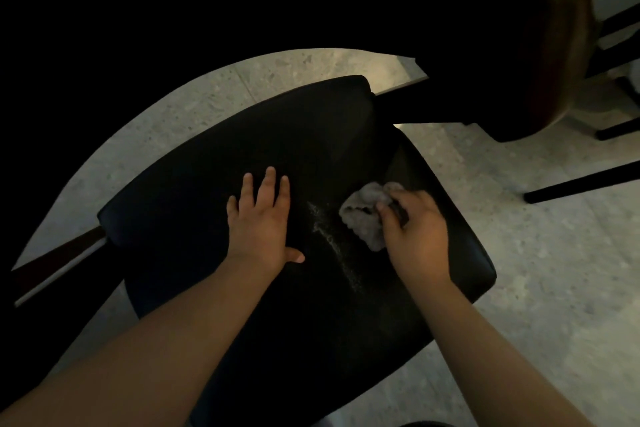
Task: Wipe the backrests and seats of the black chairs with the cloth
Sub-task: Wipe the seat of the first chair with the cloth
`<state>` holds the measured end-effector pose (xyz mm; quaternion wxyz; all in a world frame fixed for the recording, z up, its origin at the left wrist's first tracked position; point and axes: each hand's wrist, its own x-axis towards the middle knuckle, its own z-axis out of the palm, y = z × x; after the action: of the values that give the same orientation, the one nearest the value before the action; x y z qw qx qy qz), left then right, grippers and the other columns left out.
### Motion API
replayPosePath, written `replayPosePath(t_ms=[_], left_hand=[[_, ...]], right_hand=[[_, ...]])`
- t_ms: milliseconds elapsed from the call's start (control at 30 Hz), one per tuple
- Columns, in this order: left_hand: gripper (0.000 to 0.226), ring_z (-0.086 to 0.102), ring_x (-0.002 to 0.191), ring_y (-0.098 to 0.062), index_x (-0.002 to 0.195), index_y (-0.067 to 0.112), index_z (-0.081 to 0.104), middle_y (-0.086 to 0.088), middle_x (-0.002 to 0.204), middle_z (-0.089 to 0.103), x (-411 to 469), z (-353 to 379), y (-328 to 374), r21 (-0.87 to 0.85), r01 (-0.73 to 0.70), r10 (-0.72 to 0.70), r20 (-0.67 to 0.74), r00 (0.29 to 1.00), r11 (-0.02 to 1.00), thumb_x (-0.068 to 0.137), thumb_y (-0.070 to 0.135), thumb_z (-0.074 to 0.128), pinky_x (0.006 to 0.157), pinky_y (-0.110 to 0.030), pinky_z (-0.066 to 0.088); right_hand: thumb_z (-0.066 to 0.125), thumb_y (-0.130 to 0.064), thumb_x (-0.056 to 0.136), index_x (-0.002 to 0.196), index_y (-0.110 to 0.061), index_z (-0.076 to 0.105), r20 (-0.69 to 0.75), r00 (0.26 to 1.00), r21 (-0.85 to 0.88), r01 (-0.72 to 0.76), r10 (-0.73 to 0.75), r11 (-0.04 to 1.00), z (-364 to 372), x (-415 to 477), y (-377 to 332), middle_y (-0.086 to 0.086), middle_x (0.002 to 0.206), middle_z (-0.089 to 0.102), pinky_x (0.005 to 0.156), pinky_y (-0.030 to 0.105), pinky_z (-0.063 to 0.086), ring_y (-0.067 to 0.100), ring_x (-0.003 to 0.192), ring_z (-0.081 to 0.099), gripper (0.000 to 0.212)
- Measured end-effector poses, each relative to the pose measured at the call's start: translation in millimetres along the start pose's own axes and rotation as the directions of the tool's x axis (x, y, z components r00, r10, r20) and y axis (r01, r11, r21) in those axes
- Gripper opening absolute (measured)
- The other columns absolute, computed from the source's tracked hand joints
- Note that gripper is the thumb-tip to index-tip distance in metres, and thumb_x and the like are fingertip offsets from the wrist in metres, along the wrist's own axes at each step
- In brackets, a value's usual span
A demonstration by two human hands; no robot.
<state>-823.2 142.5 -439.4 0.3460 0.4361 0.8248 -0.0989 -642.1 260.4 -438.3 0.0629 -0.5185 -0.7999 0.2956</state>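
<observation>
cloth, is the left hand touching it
Apart. The head view shows the left hand flat on the black chair, with a strip of bare upholstery between it and the cloth, which only the right hand grips.

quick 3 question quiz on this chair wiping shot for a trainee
1. True or false: the left hand grips the cloth.
2. Which hand lies flat, fingers straight, on the black chair? A left, B right.
3. Fill in: a pale dusty streak runs between the two ____.
Key: 1 false, the right hand holds it; 2 A; 3 hands.
</observation>
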Motion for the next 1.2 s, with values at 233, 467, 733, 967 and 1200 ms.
replayPosePath(t_ms=[233,467,733,967,1200], left_hand=[[0.130,-0.015,0.147,-0.037,0.154,0.020,-0.013,-0.008,0.160,-0.022,3,4,4,0.059,0.036,-0.036,-0.001,0.999,0.998,0.069,0.055,0.079,0.119,-0.057,0.009],[0.129,-0.015,0.147,-0.038,0.154,0.020,-0.014,-0.008,0.159,-0.022,3,4,4,0.078,0.022,-0.022,-0.010,1.000,0.997,0.070,0.058,0.077,0.119,-0.057,0.009],[0.129,-0.014,0.147,-0.038,0.154,0.019,-0.014,-0.009,0.159,-0.023,2,4,5,0.103,0.030,-0.030,-0.004,1.000,0.994,0.071,0.058,0.076,0.119,-0.057,0.009],[0.130,-0.014,0.147,-0.038,0.153,0.019,-0.015,-0.010,0.159,-0.023,3,5,6,0.116,0.041,-0.041,-0.007,0.999,0.992,0.070,0.058,0.077,0.119,-0.057,0.011],[0.131,-0.013,0.148,-0.038,0.154,0.018,-0.013,-0.010,0.160,-0.022,2,5,5,0.122,0.036,-0.034,-0.016,0.999,0.992,0.068,0.058,0.078,0.119,-0.056,0.010]], right_hand=[[0.053,-0.022,0.099,0.131,-0.013,0.057,-0.168,0.969,-0.047,-0.193,0.182,0.980,-6,68,22,0.012,0.122,0.053,0.076,0.023,0.034,0.021,0.096,0.056,0.034],[0.058,-0.025,0.096,0.125,-0.019,0.060,0.032,0.993,-0.021,-0.109,0.110,0.994,6,-15,7,0.001,0.113,0.054,0.070,0.008,0.036,0.007,0.090,0.051,0.030],[0.056,-0.023,0.097,0.128,-0.012,0.059,-0.170,0.969,-0.019,-0.186,0.180,0.982,-17,39,29,0.013,0.118,0.055,0.079,0.022,0.035,0.023,0.096,0.055,0.033],[0.059,-0.023,0.095,0.124,-0.016,0.061,-0.044,0.988,-0.002,-0.149,0.149,0.989,-8,1,25,0.001,0.110,0.054,0.081,0.020,0.034,0.010,0.094,0.050,0.030],[0.063,-0.026,0.092,0.116,-0.020,0.067,0.014,0.992,0.068,-0.125,0.124,0.990,-15,-37,23,-0.004,0.101,0.055,0.071,0.005,0.032,0.000,0.083,0.047,0.025]])
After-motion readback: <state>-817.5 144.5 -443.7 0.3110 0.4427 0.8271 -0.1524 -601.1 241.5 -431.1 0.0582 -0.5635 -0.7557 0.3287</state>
